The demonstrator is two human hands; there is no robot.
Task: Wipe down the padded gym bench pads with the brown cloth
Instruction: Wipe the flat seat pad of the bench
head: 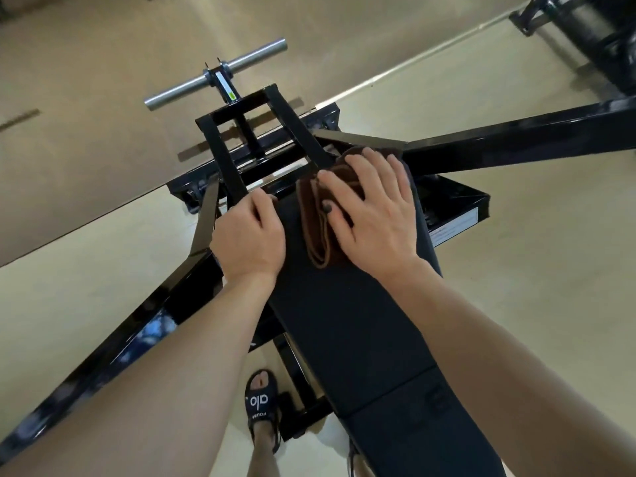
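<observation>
A long black padded bench pad [344, 321] runs from the bottom right up to the middle of the view, with a second pad section [413, 428] nearer to me. The folded brown cloth [320, 228] lies on the far end of the pad. My right hand [371, 211] presses flat on the cloth with spread, straight fingers. My left hand [247, 235] grips the pad's left edge beside the cloth, fingers curled over the edge.
Black steel frame arms [516, 139] spread left and right from under the pad. A silver weight-plate bar [216, 74] sticks up beyond the bench. My sandalled foot [261, 404] stands on the pale floor left of the bench. Another black machine [599, 36] sits at the top right.
</observation>
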